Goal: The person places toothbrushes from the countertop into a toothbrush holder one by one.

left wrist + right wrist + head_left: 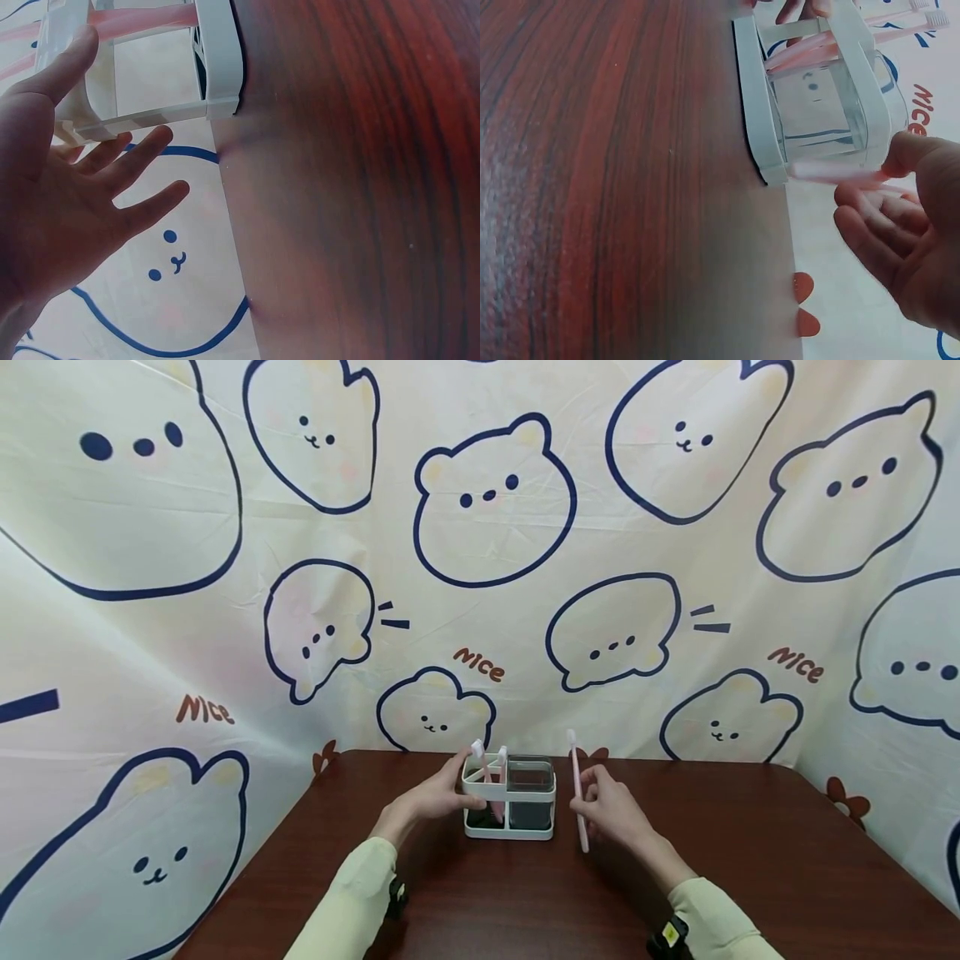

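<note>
Fingers, right hand (609, 810): I'm pinching a pink toothbrush (577, 789) upright, outside the rack.
Fingers, left hand (438, 795): straight, steadying the white holder (510, 797).
Done: two brushes (486, 768) slotted.
Left: this one.

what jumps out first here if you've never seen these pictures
The bear-print cloth fills the whole backdrop behind a dark wooden table. At the table's middle stands a white holder with two pink toothbrushes in it; the left hand touches its side, and the right hand pinches a third pink toothbrush upright beside it.
</note>
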The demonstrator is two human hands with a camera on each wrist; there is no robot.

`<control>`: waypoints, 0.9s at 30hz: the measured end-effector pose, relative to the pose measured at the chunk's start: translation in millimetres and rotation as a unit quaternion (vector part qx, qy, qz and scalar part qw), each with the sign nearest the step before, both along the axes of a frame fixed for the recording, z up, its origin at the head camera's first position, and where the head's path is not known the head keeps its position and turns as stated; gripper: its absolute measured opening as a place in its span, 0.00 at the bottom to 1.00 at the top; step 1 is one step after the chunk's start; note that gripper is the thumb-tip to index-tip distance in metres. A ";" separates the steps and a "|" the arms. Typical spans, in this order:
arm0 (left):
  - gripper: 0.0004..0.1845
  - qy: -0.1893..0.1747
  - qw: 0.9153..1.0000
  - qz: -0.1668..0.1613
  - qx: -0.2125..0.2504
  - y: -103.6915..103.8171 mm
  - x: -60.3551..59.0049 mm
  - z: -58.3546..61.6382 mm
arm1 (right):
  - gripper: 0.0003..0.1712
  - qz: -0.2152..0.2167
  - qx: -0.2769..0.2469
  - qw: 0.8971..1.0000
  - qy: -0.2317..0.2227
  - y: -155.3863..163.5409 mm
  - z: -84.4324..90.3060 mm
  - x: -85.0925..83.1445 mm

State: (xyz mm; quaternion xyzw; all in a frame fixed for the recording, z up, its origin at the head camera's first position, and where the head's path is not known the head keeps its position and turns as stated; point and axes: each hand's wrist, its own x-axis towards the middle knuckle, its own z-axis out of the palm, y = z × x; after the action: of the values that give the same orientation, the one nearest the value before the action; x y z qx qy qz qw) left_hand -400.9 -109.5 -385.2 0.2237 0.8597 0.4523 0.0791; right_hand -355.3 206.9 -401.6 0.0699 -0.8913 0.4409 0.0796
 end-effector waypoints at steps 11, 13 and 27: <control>0.51 0.002 1.000 -0.006 0.001 0.2 -0.9 -0.8 | 0.21 0.004 0.003 0.999 0.041 -4.1 10.9 2.5; 0.51 0.001 1.000 -0.006 0.000 -0.2 -1.3 -1.6 | 0.21 0.007 0.004 0.999 0.044 -5.2 12.7 2.9; 0.50 -0.002 1.000 -0.006 0.000 0.2 -0.7 -0.4 | 0.17 0.016 0.016 0.993 0.118 -12.8 27.8 7.6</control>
State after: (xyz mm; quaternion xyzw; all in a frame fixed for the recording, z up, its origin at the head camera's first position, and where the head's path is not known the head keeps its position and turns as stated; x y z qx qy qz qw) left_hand -401.6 -109.3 -385.7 0.2274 0.8581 0.4528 0.0835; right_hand -347.7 194.1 -373.8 0.1371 -0.8812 0.4168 0.1759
